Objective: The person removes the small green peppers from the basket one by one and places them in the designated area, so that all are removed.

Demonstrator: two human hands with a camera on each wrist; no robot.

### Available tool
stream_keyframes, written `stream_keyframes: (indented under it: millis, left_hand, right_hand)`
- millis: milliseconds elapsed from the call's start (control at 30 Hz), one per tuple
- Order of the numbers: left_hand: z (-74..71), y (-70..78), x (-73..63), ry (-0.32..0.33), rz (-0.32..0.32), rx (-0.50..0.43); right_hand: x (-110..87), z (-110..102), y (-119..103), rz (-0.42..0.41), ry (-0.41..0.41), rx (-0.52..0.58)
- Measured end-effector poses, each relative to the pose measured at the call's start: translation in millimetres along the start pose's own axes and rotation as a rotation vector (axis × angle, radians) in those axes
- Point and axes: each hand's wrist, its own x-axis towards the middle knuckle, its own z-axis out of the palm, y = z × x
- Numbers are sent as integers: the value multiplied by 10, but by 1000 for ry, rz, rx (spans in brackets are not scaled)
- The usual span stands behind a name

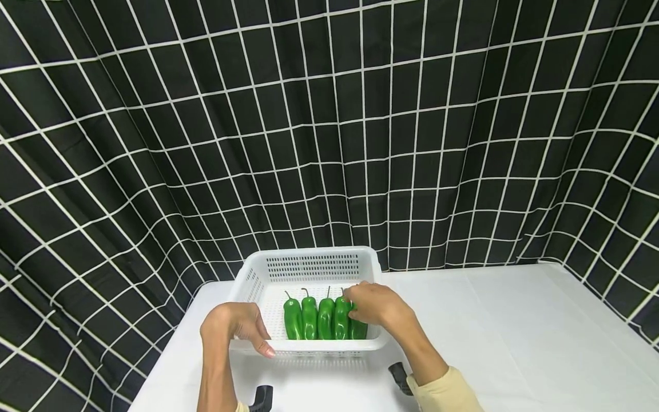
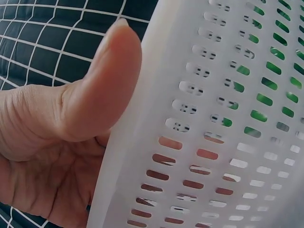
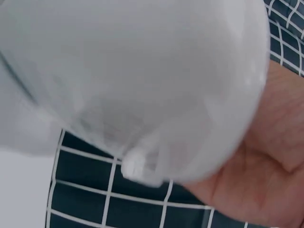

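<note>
The left hand pinches the basket by its near wall. At the basket's right end, the right hand meets the peppers inside; I cannot tell whether its fingers grip one. A tug on the wall could roll them. Under the basket, a white table; behind, a gridded curtain.

My cameras: head, two wrists.
Head: forward-down, farther back; wrists: facing, close, the white perforated basket, shared by all.

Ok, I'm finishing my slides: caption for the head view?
Left hand grips the near rim of a white basket; right hand at the green peppers inside.
</note>
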Motion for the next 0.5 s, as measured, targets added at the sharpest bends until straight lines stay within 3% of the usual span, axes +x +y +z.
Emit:
stream_keyframes:
  millis: [133, 367, 500]
  left_hand:
    - [5, -8, 6, 4, 5, -6]
    - [42, -40, -8, 49, 36, -63]
    - [62, -25, 18, 62, 62, -76]
  right_hand:
    - [2, 57, -85, 55, -18, -43]
    - [-16, 161, -164, 64, -111, -111]
    - [-32, 215, -155, 86, -109, -171]
